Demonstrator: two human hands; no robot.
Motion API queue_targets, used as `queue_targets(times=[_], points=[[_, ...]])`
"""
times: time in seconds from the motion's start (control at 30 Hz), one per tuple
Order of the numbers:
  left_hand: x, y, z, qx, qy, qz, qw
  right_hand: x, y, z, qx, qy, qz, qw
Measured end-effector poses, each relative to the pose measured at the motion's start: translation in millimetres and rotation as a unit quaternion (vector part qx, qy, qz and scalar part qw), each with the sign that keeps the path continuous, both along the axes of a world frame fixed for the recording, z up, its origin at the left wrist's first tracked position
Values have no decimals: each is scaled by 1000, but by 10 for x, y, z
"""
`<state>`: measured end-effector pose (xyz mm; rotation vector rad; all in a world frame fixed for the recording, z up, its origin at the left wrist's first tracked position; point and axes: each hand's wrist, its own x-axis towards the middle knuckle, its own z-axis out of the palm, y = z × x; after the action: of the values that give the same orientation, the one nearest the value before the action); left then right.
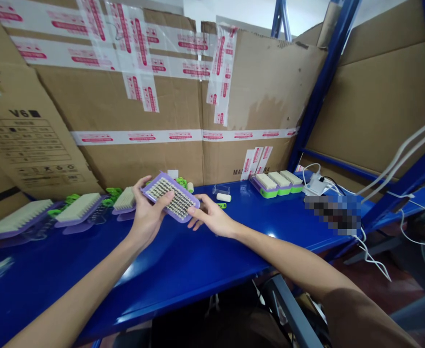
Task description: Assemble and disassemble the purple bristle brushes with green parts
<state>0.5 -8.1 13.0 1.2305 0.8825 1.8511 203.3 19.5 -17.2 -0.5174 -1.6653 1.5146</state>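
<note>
Both my hands hold up a purple-edged rectangular brush-like pad (179, 205) above the blue table. Its face, turned towards me, carries rows of dark and pale tufts or studs. My left hand (146, 215) grips the left end, thumb lying across the face. At the lower right corner, my right hand (214, 216) closes on the edge, with its thumb on the face and fingers partly hidden behind. Behind the pad are some green plastic parts (182, 182). A small white cylinder (223, 197) and a small green piece (221, 206) lie to the right of my right hand.
Along the back left of the blue table (183, 266) stand cream-topped purple pads (78, 207) with green parts. Three more cream blocks (279, 180) sit on green bases at right. Near them lie white cables (372, 256). Cardboard (143, 116) walls the back; a blue post (321, 92) stands right.
</note>
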Motion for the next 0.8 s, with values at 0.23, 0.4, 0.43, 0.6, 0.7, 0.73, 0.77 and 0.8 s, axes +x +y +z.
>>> queue_targets(times=[0.23,0.4,0.43,0.6,0.7,0.73,0.77,0.8], points=[[-11,3,24,-8,20,-23,999,46,29,52,23,36,-85,995],[-29,31,7,-15,33,-16,999,129,24,153,79,28,-174,981],[-35,31,9,-15,39,-18,999,142,18,167,87,27,-183,979],[-56,10,18,-72,110,-70,989,177,-31,158,87,13,-186,979],[-51,4,24,-93,111,-59,988,160,-76,106,109,0,-153,982],[-48,5,27,-92,102,-49,989,148,-86,89,131,1,-141,981],[-46,8,29,-90,93,-40,991,135,-92,76,157,3,-136,978],[-46,14,29,-88,88,-33,992,123,-90,66,183,4,-140,973]])
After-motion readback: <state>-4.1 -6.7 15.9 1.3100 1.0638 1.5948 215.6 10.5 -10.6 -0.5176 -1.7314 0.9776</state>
